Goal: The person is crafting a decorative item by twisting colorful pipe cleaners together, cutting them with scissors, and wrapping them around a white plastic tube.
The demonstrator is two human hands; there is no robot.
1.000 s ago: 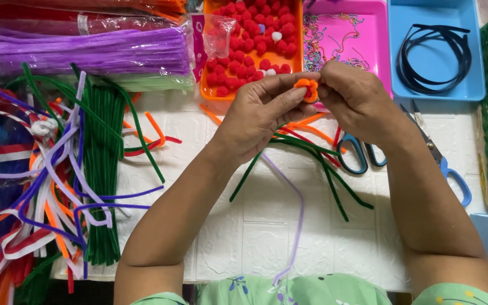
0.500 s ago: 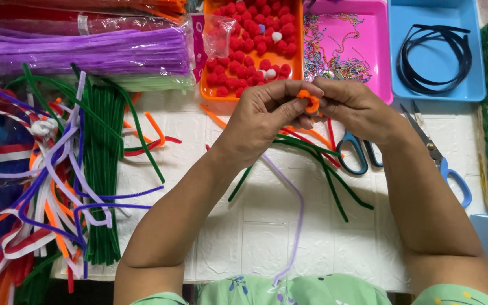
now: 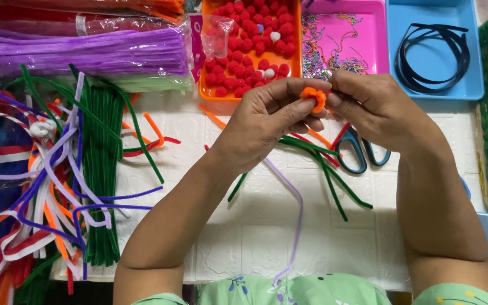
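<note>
Both hands meet over the far middle of the white embossed tabletop (image 3: pixel 266 237): my left hand (image 3: pixel 266 121) pinches a small coiled orange fuzzy pipe-cleaner piece (image 3: pixel 314 97) between thumb and forefinger, and my right hand (image 3: pixel 377 107) closes on the same coil from the other side, fingertips pressed against it. Against a second ago, the coil sits a touch lower and nearer me, and it looks tighter and rounder, with less loose orange end showing; I judge the winding to be close to finished, though the hidden side I cannot see. Beyond the hands stands an orange plastic tray of red pompoms (image 3: pixel 296 34), beside it a pink tray of fine multicoloured chain (image 3: pixel 377 28) and a blue tray holding black headbands (image 3: pixel 475 56). Blue-handled scissors (image 3: pixel 362 155) lie just under my right hand among loose dark green pipe cleaners (image 3: pixel 323 169), and a pale lilac pipe cleaner (image 3: pixel 297 214) trails toward me. A bagged bundle of purple pipe cleaners (image 3: pixel 86 53) lies far left.
</note>
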